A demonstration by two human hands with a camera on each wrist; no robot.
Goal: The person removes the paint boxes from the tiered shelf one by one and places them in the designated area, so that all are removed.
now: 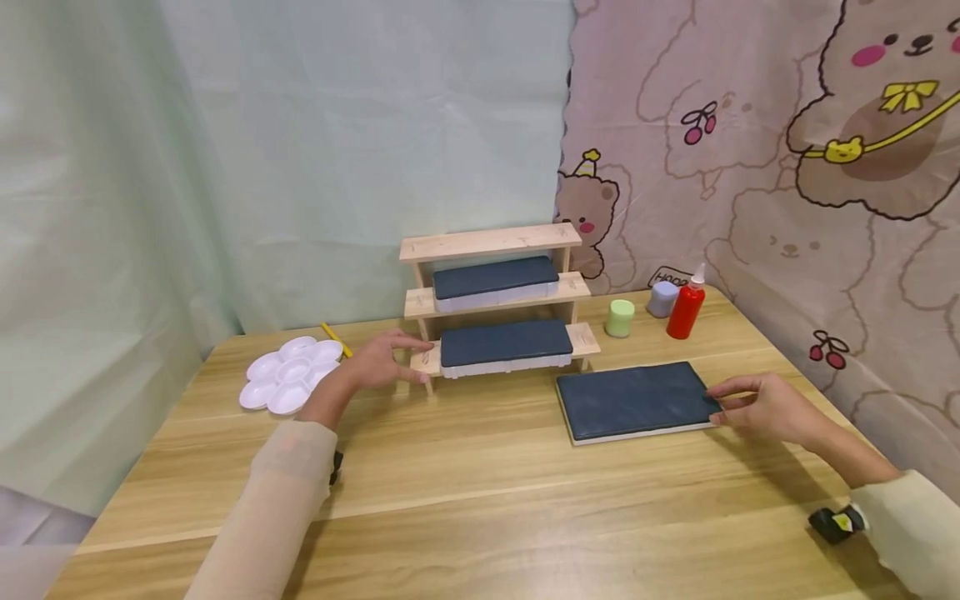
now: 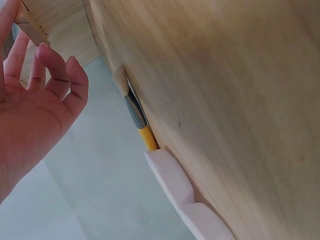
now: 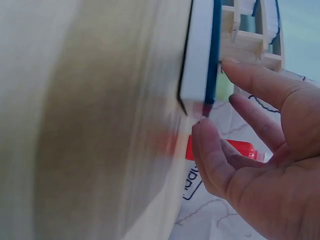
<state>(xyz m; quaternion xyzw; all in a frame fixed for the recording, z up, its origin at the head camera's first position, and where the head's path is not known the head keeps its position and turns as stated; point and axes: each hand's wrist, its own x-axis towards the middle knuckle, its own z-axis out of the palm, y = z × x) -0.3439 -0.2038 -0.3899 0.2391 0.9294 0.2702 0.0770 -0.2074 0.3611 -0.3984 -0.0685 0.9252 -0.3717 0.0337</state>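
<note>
My left hand [image 1: 384, 360] grips the left end of the bottom step of a small three-tier wooden shelf [image 1: 491, 242], index finger on top and thumb lower down. In the left wrist view that wooden end [image 2: 31, 27] lies among the fingers. A flat dark-blue box [image 1: 637, 402] with white sides rests on the table, right of the shelf. My right hand [image 1: 776, 407] has thumb and fingertips at its right end; the right wrist view shows bent fingers at its white corner. Two narrower dark-topped boxes sit on the shelf, one [image 1: 495, 282] mid-step, one [image 1: 506, 343] bottom step.
Behind the flat box stand a green jar [image 1: 620, 318], a lavender jar [image 1: 663, 299] and a red bottle [image 1: 686, 310] with a white nozzle. A white flower-shaped palette [image 1: 291, 375] and a yellow-handled paintbrush [image 2: 140, 120] lie at left. Curtains back the wooden table [image 1: 480, 517].
</note>
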